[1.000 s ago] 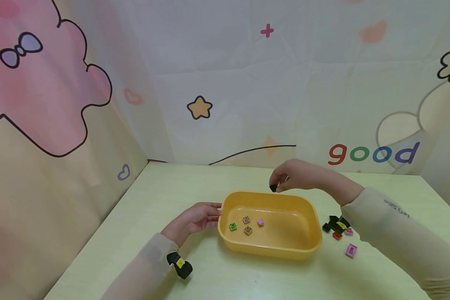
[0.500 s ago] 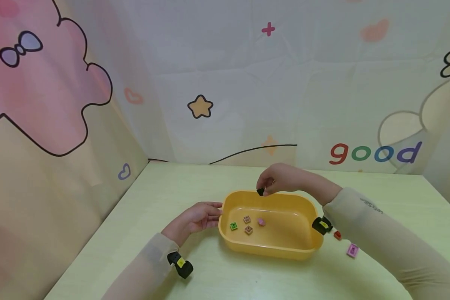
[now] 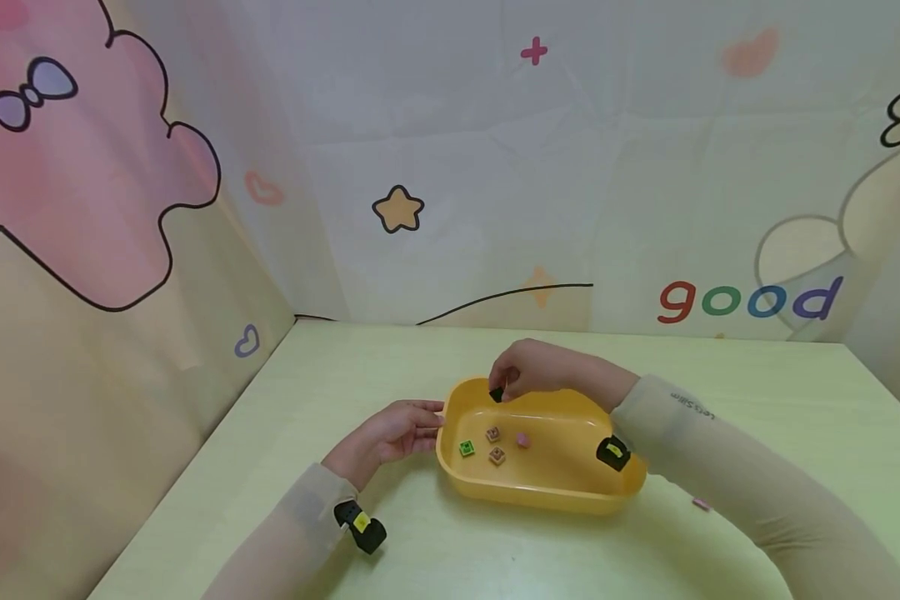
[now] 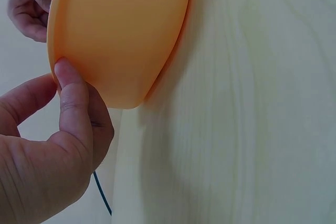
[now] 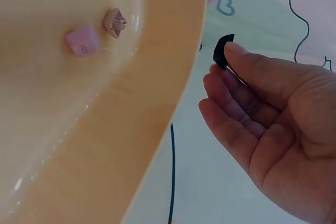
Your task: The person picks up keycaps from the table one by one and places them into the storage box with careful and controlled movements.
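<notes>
My right hand (image 3: pixel 532 367) pinches a black keycap (image 5: pixel 223 51) between thumb and fingertips, over the far rim of a yellow-orange plastic tub (image 3: pixel 540 493). At the tub's left end, my left hand (image 3: pixel 386 433) grips the rim; the left wrist view has thumb and fingers on either side of the wall (image 4: pixel 121 35). Inside the tub lie a green keycap (image 3: pixel 467 448), two brownish keycaps (image 3: pixel 497 456) and a pink keycap (image 3: pixel 522 440). The green and brownish ones show their hollow undersides in the right wrist view.
Right of the tub, a pink keycap (image 3: pixel 701 504) lies on the pale wooden table (image 3: pixel 375 358), partly behind my right sleeve (image 3: pixel 750 467). A printed cloth (image 3: pixel 465 167) hangs behind the table and along its sides.
My right hand has moved left and a little down with the black keycap, to the tub's far rim. Its sleeve now covers the black and red keycaps at right. The left hand stays put.
</notes>
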`<state>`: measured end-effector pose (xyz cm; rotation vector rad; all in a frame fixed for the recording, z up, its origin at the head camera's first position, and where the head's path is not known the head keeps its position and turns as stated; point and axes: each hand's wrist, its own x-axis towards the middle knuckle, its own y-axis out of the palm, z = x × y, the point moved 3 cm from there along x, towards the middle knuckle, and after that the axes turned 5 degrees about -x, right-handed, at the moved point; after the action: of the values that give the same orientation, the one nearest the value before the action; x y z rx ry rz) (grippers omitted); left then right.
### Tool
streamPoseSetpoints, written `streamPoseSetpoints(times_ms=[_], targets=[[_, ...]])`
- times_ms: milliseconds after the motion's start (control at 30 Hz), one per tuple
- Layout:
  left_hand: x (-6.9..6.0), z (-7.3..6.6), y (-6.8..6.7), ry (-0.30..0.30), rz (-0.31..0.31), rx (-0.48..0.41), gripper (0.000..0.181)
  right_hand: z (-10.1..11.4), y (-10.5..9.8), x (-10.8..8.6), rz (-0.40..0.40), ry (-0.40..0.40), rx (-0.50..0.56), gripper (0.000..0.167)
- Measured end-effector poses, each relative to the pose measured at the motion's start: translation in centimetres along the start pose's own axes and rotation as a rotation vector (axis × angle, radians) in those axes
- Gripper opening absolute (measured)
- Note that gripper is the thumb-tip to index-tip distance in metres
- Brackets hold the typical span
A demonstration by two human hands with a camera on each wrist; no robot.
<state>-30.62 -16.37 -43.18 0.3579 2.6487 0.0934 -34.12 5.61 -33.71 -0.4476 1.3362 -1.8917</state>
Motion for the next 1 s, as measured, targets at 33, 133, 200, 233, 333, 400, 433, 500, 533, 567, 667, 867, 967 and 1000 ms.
streamPoseSetpoints(times_ms=[33,133,200,233,333,400,433,500,533,567,667,867,967,1000], targets=[[0.0,0.0,-0.1,0.0,0.0,0.001,0.048,0.0,0.2,0.2,0.005,-0.003,-0.004,0.016],[0.1,0.0,-0.2,0.003,0.006,0.005,0.048,0.2,0.8,0.9,0.02,-0.013,-0.013,0.015],[0.1,-0.1,-0.2,0.003,0.008,0.002,0.048,0.3,1.1,1.3,0.031,-0.017,-0.013,0.015],[0.1,-0.1,-0.2,0.005,0.01,0.001,0.048,0.4,1.2,1.5,0.036,-0.023,-0.013,0.015],[0.0,-0.3,-0.1,0.01,0.013,0.003,0.048,0.5,1.7,2.1,0.045,-0.024,-0.01,0.016],[0.0,-0.3,-0.1,0.013,0.016,0.003,0.048,0.4,2.0,2.5,0.047,-0.02,-0.007,0.016],[0.0,-0.3,-0.1,0.017,0.016,0.006,0.048,0.4,2.2,2.6,0.047,-0.022,-0.01,0.016],[0.1,-0.2,-0.1,0.021,0.015,0.005,0.047,0.3,2.6,2.9,0.055,-0.013,-0.007,0.017],[0.1,-0.1,-0.1,0.022,0.015,0.005,0.047,0.2,2.8,3.1,0.06,-0.009,-0.007,0.017],[0.1,-0.1,-0.1,0.025,0.019,0.004,0.048,0.2,3.0,3.2,0.066,-0.005,-0.008,0.017],[0.1,0.1,0.0,0.027,0.025,0.002,0.048,0.1,3.5,3.5,0.081,0.006,-0.014,0.018],[0.0,0.0,0.1,0.026,0.024,-0.008,0.048,0.0,4.5,4.1,0.084,0.016,-0.017,0.017],[0.0,0.0,0.1,0.025,0.023,-0.007,0.048,-0.1,5.0,4.4,0.094,0.019,-0.012,0.017],[-0.1,0.0,0.1,0.026,0.028,-0.005,0.048,-0.2,5.1,4.5,0.097,0.02,-0.01,0.017]])
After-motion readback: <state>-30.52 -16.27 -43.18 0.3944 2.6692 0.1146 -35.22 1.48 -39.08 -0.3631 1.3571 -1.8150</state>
